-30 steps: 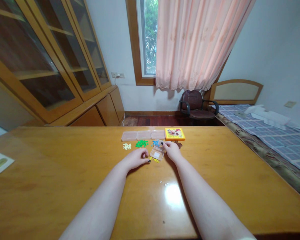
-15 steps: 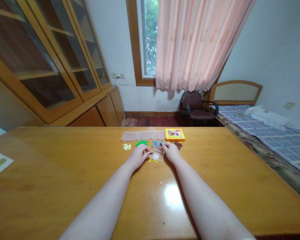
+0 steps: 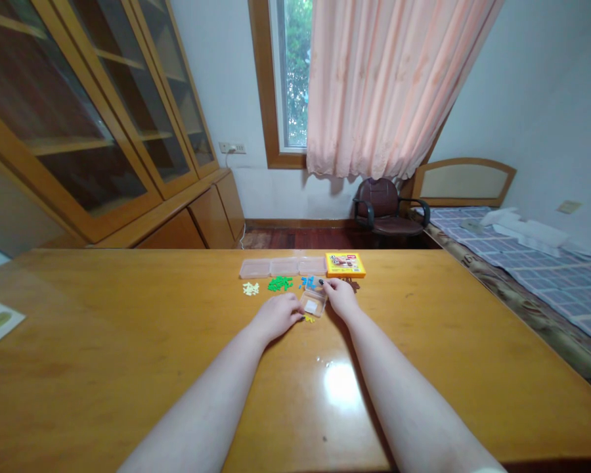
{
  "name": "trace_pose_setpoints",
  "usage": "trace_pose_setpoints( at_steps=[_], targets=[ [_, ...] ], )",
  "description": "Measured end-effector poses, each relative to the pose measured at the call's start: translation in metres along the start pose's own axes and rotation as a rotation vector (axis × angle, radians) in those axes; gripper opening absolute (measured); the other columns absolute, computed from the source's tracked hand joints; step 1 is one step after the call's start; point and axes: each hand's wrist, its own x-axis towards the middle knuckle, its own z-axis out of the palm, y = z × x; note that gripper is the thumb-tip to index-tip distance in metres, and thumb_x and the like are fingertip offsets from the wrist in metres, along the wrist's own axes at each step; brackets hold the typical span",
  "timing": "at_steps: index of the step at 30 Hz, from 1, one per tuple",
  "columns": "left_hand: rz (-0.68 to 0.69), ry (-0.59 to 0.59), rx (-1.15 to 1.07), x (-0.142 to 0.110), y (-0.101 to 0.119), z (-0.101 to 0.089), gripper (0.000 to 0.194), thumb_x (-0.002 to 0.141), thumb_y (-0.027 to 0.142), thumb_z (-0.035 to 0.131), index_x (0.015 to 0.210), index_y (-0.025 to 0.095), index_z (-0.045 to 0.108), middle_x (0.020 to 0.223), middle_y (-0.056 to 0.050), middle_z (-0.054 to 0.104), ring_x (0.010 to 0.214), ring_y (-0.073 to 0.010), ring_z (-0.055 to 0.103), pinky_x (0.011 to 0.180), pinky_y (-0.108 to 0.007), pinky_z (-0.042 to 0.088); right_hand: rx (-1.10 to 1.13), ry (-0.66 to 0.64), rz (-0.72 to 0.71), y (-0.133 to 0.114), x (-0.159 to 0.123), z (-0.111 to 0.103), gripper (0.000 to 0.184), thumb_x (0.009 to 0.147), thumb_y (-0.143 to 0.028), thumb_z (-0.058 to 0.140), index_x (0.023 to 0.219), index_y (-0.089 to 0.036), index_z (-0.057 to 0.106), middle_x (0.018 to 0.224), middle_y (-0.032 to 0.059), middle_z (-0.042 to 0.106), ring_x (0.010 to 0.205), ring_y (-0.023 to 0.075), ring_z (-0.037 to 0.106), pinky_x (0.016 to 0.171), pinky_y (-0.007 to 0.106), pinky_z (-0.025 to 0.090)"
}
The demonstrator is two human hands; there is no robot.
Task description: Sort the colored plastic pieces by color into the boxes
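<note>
Working around the small open clear case (image 3: 320, 304), you've got both hands in close, one on each side. Right hand (image 3: 342, 299): fingertips together, pinched on the edge of the lid (image 3: 314, 286), which sits at the far side of the case. Left hand (image 3: 278, 315): fingertips down at the yellow pieces (image 3: 310, 319), just on the near side of the case; can't tell whether they're clamped on one or only touching. White label (image 3: 311, 306) shows inside the case. Beyond it, blue pieces (image 3: 308, 282); far left of it, green pieces (image 3: 280, 284), then pale pieces (image 3: 251, 289); far right, brown pieces (image 3: 356, 287), partly behind your right hand. Row of clear boxes (image 3: 284, 267) and the yellow box (image 3: 345, 265) lie farther beyond the case, all on the table (image 3: 79, 368). Step in hand looks like handling the yellow pieces by the case's near rim while the right hand steadies the lid. From here, any lift calls for a fine left pinch on one tiny piece, low wrist, lid kept steady so the light case doesn't slide or tip.
</note>
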Motion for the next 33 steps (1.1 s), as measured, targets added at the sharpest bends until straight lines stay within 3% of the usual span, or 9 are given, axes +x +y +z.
trace_pose_setpoints(
  at_steps=[13, 22, 33],
  targets=[
    [0.004, 0.019, -0.001, 0.002, -0.004, 0.004, 0.006, 0.081, 0.023, 0.059, 0.08, 0.021, 0.064, 0.085, -0.001, 0.06, 0.079, -0.0153, 0.057, 0.07, -0.025, 0.042, -0.016, -0.012, -0.01, -0.004, -0.001, -0.002, 0.03, 0.083, -0.036, 0.047, 0.078, -0.016, 0.069, 0.077, 0.0051, 0.069, 0.072, 0.0183, 0.06, 0.065, 0.025, 0.041],
    [-0.011, 0.171, -0.076, 0.004, -0.005, 0.002, 0.011, 0.083, 0.02, 0.054, 0.085, 0.02, 0.065, 0.088, -0.002, 0.06, 0.085, -0.0152, 0.056, 0.078, -0.026, 0.043, -0.067, -0.029, -0.033, -0.005, -0.003, 0.002, 0.033, 0.083, -0.039, 0.045, 0.076, -0.016, 0.068, 0.072, 0.0042, 0.067, 0.067, 0.0176, 0.058, 0.06, 0.025, 0.038],
    [-0.022, 0.012, 0.038, -0.005, 0.0, -0.009, 0.008, 0.08, 0.024, 0.059, 0.085, 0.023, 0.065, 0.091, -0.002, 0.06, 0.084, -0.0162, 0.057, 0.076, -0.026, 0.042, -0.015, 0.045, 0.022, -0.002, 0.0, -0.002, 0.031, 0.082, -0.038, 0.046, 0.075, -0.016, 0.067, 0.074, 0.0047, 0.069, 0.071, 0.0187, 0.06, 0.062, 0.025, 0.04]
  ],
)
